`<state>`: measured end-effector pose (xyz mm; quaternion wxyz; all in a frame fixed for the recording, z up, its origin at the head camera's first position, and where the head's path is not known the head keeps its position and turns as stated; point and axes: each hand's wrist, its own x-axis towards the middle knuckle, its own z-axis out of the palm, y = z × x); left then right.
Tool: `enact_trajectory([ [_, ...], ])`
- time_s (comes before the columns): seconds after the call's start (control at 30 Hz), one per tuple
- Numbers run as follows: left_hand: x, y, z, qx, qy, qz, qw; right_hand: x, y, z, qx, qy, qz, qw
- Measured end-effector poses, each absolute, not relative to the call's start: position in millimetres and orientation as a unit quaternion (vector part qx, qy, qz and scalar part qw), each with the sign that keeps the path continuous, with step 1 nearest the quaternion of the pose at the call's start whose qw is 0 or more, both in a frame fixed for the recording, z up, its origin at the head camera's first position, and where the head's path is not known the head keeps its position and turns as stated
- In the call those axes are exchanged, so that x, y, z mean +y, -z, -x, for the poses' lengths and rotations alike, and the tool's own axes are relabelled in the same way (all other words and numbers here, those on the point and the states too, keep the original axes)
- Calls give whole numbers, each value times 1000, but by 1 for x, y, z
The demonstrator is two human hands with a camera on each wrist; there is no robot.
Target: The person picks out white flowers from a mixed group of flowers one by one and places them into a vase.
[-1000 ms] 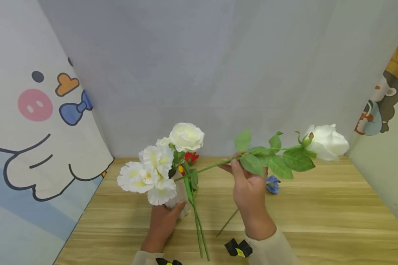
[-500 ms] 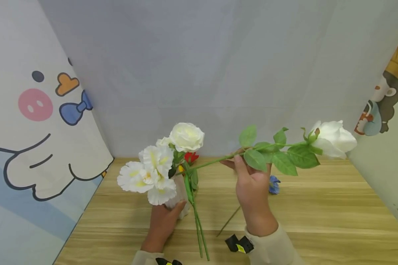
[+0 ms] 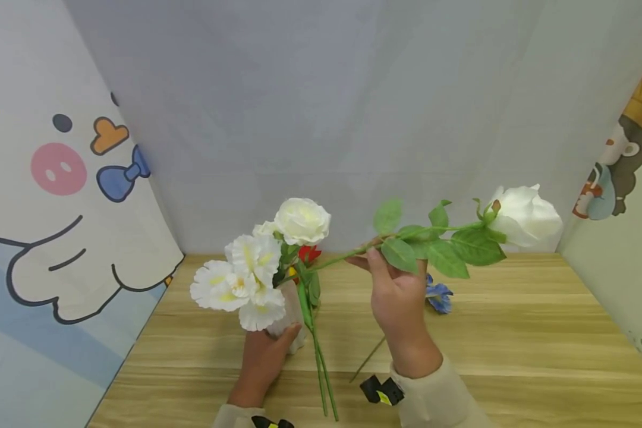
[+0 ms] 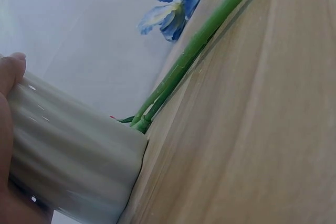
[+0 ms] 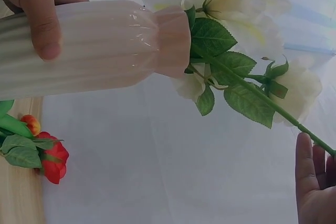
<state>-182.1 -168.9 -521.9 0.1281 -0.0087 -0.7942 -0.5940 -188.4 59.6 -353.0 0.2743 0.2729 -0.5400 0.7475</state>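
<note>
My left hand (image 3: pixel 264 359) grips the side of a pale ribbed vase (image 4: pixel 73 150), which stands upright on the wooden table. Out of its mouth rise a large white ruffled flower (image 3: pixel 241 282) with yellow marks and a white rose (image 3: pixel 302 221). My right hand (image 3: pixel 401 306) pinches the green stem of a second, long-stemmed white rose (image 3: pixel 526 217), held slantwise with its bloom to the right. In the right wrist view that stem runs to the mouth of the vase, among leaves (image 5: pixel 212 35); its tip is hidden there.
Green stems (image 3: pixel 321 374) lie on the table (image 3: pixel 513 356) right of the vase. A red flower (image 5: pixel 55 158) lies behind the vase. Beyond my right hand lies a blue flower (image 3: pixel 440 296), its thin stem pointing towards me. A grey backdrop (image 3: pixel 353 119) closes the rear.
The long-stemmed rose first shifted right, then back left, and now sits slightly higher, its stem end nearer the vase mouth. My left hand and the vase have stayed in place.
</note>
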Motion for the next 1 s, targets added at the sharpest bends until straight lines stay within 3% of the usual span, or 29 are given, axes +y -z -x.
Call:
enact_trajectory([
  [0.7,-169,527,185,-795,588,20,150,37,351,186,-654,-673,-268,219],
  [1.0,-168,525,184,-787,599,19,147,31,344,183,-708,-622,-251,222],
])
